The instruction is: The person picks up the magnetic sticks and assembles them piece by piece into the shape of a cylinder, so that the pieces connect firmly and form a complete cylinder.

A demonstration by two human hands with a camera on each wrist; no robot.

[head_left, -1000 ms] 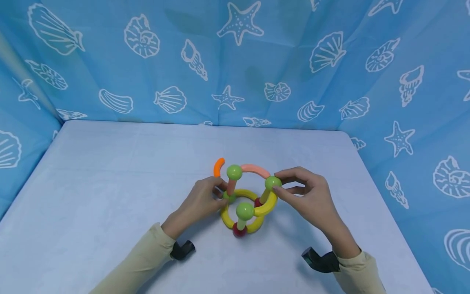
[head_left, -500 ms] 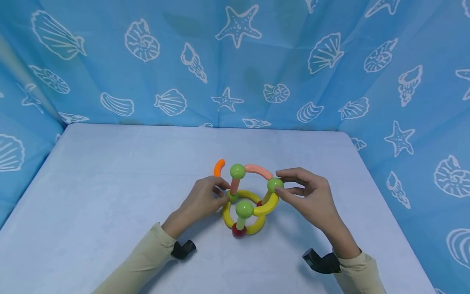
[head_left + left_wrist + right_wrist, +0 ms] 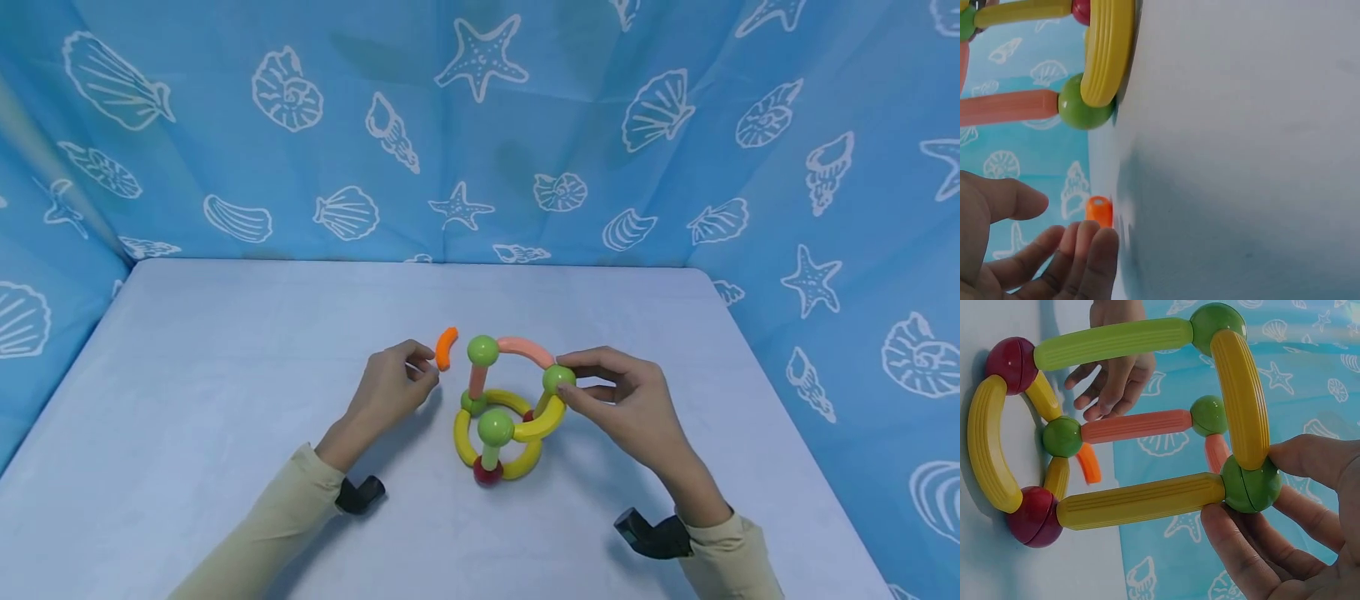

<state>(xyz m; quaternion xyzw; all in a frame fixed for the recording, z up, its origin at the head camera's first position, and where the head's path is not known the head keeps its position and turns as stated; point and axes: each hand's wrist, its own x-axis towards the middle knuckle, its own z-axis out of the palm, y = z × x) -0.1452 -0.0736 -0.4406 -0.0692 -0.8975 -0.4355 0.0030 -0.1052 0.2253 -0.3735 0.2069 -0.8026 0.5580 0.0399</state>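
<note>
On the table stands a toy frame of ribbed sticks and balls. Curved yellow sticks (image 3: 462, 442) form its base ring, joined by red balls (image 3: 488, 472) and a green one (image 3: 1062, 437). Straight uprights, one of them pink (image 3: 477, 381), carry green balls (image 3: 482, 350) on top. My right hand (image 3: 626, 400) pinches the top right green ball (image 3: 1252, 483) between thumb and fingers, where a curved yellow and a curved pink stick (image 3: 525, 348) meet. Left of the frame, my left hand (image 3: 390, 379) has loosely bent fingers right beside a curved orange stick (image 3: 446, 348) lying on the table.
The table (image 3: 247, 350) has a pale cover. A blue curtain (image 3: 480, 142) with white shell prints hangs behind it and along both sides. Dark wrist cameras (image 3: 652, 533) sit on both sleeves.
My left hand has let go of the frame's lower left green ball and moved left to the orange stick. My right hand keeps its hold on the top ball.
</note>
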